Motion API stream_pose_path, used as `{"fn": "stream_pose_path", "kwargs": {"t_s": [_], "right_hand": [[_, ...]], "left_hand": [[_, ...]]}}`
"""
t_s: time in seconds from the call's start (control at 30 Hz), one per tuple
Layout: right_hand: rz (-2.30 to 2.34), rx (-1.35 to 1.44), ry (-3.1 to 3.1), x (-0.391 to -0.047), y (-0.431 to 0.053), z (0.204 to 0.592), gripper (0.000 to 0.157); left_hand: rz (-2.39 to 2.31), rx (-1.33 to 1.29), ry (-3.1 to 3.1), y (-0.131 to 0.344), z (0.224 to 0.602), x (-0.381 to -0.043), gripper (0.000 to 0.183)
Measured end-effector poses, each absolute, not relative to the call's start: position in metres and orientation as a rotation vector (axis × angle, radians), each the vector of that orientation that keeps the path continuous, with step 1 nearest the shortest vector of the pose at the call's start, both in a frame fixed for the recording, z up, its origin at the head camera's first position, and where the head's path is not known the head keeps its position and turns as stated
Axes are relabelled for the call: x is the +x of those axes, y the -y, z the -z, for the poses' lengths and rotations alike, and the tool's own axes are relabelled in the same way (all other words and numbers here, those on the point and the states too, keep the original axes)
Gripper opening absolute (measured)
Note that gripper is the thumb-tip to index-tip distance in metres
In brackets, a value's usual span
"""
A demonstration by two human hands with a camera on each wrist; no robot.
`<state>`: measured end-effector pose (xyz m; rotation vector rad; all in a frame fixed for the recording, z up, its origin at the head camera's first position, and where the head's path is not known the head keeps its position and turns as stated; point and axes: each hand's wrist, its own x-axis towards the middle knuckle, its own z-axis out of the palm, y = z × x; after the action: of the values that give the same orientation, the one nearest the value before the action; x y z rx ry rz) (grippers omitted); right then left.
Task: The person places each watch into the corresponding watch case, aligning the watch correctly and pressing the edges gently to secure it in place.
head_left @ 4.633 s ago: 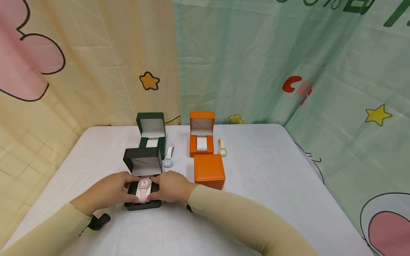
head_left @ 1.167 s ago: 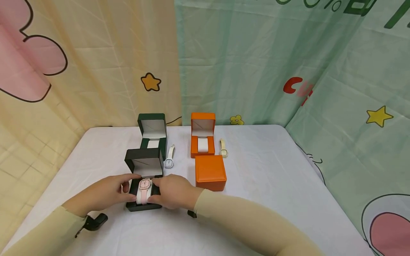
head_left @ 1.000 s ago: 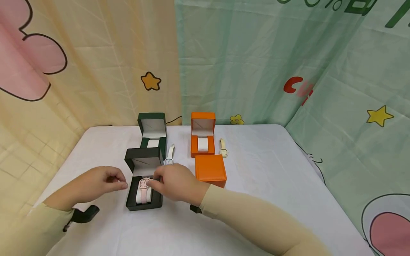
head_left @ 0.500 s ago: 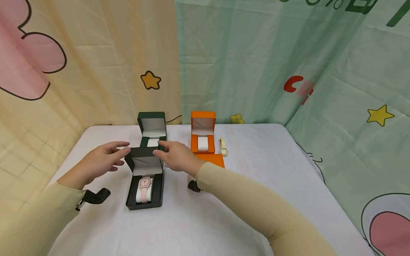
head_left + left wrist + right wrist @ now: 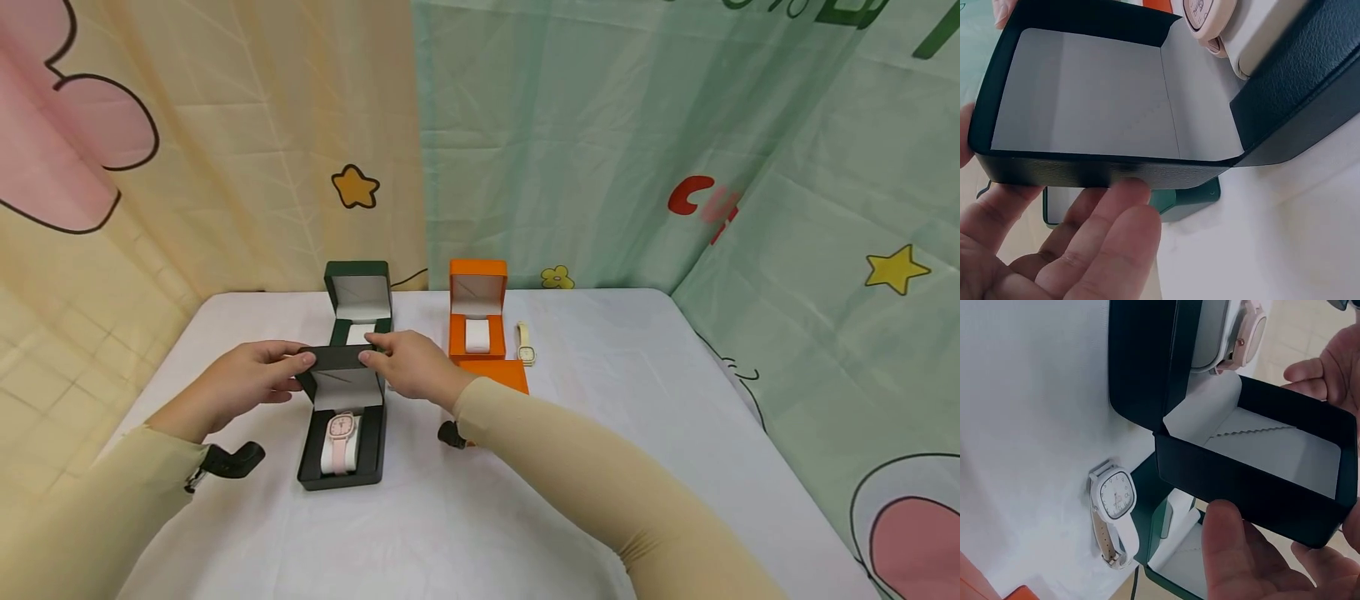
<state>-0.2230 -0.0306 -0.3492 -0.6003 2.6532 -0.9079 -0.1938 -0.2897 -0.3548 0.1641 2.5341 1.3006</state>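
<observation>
A black watch box (image 5: 371, 462) stands with its lid raised. Inside, a pink watch (image 5: 341, 442) is wrapped around a white cushion (image 5: 326, 458). My left hand (image 5: 243, 383) holds the lid (image 5: 339, 358) at its left top corner, the thumb on the top edge and the fingers along the side. At the opposite corner my right hand (image 5: 420, 367) grips the lid between thumb and fingers. The right wrist view shows a white watch (image 5: 1116, 495) lying on the table beside the box; in the head view my right hand mostly hides it.
Behind stands an open green watch box (image 5: 357, 296) with a white cushion. To its right is an open orange watch box (image 5: 477, 268), with a gold watch (image 5: 527, 354) beside it. A closed orange box (image 5: 498, 375) is partly covered by my right arm. White cloth covers the table (image 5: 630, 375).
Both hands were at the pink watch and cushion in the black box. They let go, rose to the raised lid, and now hold its top corners. The watch stays on its cushion.
</observation>
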Motion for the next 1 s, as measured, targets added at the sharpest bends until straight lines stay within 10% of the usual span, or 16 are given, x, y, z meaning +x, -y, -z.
{"fn": "stream_pose_path", "kwargs": {"t_s": [1.0], "right_hand": [[1.003, -0.593, -2.513, -0.2157, 0.0264, 0.3550, 0.041]], "left_hand": [[-1.371, 0.230, -2.405, 0.2948, 0.3594, -0.1856, 0.052]]}}
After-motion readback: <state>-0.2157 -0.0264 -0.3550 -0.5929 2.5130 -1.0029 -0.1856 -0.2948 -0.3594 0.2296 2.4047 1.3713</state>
